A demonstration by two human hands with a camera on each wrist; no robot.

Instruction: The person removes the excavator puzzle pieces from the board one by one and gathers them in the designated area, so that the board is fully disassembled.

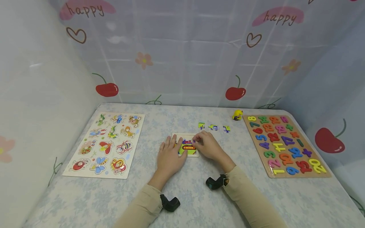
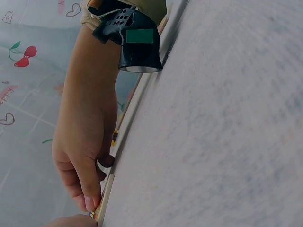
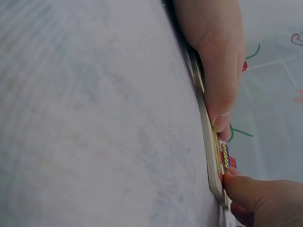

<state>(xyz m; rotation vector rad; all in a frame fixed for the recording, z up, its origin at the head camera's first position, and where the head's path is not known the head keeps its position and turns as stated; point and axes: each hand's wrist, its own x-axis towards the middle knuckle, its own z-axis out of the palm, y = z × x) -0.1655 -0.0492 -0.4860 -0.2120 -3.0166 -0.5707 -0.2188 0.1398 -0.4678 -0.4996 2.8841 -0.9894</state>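
A small wooden jigsaw board (image 1: 194, 155) with a colourful vehicle picture lies at the middle of the table. My left hand (image 1: 170, 158) rests over its left side, fingers extended and thumb on the board. At the right side, my right hand (image 1: 209, 146) pinches a puzzle piece (image 3: 226, 155) between thumb and fingers. In the right wrist view that striped yellow and red piece tilts up above the board's rim. The fingertips partly hide it in the head view. Behind the board lie three loose pieces: a left one (image 1: 201, 125), a middle one (image 1: 213, 127) and a right one (image 1: 226, 128).
An insect puzzle board (image 1: 129, 164) lies at the left. On the right is a wooden number board (image 1: 272, 172) with coloured figures. A yellow toy figure (image 1: 237, 115) stands near its far corner. A patterned curtain (image 1: 182, 69) hangs behind the table.
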